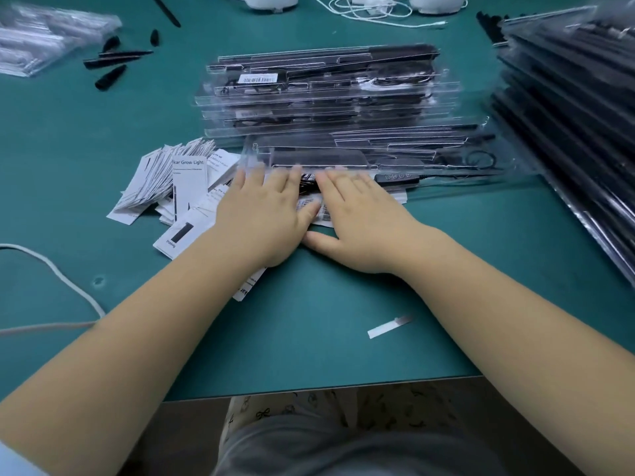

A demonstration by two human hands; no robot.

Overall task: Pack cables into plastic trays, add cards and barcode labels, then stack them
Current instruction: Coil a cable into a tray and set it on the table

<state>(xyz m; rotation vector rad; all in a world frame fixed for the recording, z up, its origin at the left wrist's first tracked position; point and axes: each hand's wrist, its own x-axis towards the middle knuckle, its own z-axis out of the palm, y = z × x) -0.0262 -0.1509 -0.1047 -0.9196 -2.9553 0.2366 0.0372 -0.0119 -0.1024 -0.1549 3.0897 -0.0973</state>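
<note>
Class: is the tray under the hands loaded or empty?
Loaded. Through the clear tray black cable and a controller show. Both hands, left hand and right hand, lie flat at its near edge.

A green table (pixel 309 338) fills most of the view. A thick white cord (pixel 58 276) bends across its left side. Far back, a thin white string (pixel 371 10) lies in loops beside some white round things (pixel 271 0) at the top edge. On the back left, small black pointed pieces (pixel 110 77) lie scattered, close to each other. A long thin black stick (pixel 166 10) lies near them, a bit farther back. Near the front edge of the table lies a small white strip (pixel 388 327), all by itself. Below the table edge there is light cloth with little black bows (pixel 309 407) on it.
</note>
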